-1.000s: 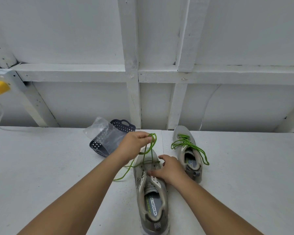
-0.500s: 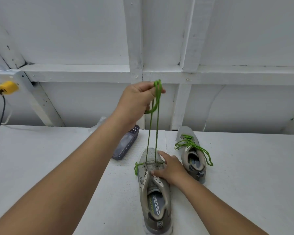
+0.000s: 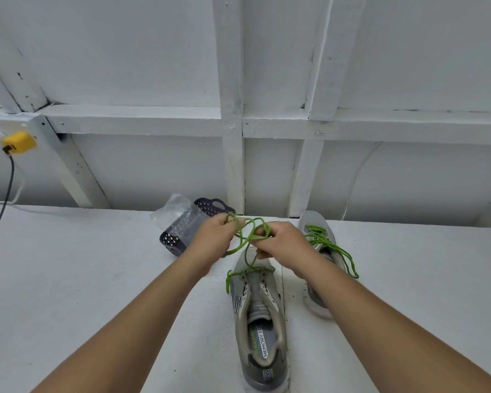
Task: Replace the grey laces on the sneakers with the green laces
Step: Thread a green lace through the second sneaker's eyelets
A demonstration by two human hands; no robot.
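Now green lace (image 3: pixel 247 236) between both hands.

On my white worktop (image 3: pixel 68 279), at its far edge, a dark perforated basket (image 3: pixel 179 236) lies tipped, with a clear plastic bag (image 3: pixel 173 211) over it. Far left, a yellow plug (image 3: pixel 19 142) sits in a wall socket, its dark cable (image 3: pixel 3 205) hanging down to the worktop.

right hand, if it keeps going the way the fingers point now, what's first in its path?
The right hand points left, toward the left hand. First in line is the green lace bunched between them, then the left hand itself. Depth offset is unclear from one view.
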